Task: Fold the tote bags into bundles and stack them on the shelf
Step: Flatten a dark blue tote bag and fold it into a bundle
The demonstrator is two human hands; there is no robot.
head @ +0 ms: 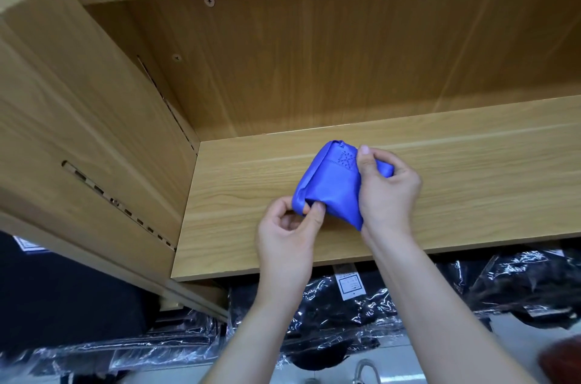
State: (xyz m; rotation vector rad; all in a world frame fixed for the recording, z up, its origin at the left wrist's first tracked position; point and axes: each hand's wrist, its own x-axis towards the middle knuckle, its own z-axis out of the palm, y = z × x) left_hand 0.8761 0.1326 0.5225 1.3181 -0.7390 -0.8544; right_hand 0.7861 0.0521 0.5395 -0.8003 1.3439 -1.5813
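Blue bag [330, 182], folded into a small bundle, is held in both hands over the wooden shelf [471, 188], toward its left-centre. Can't tell if it touches the board. Stitched square patch shows on its top face.

Left hand [289, 235]: grip clamped on the bag's near-left corner, thumb and forefinger pinching the fabric edge. Right hand [386, 191]: grip clamped on the bag's right side, thumb flat on top next to the patch, fingers curled round the far-right end. Both forearms bare.

Side panel [78, 132] at left has slotted strips. Back panel [314, 69] has screw heads. Under the shelf: dark packs [314, 314] in clear plastic, one with a white label [349, 284].
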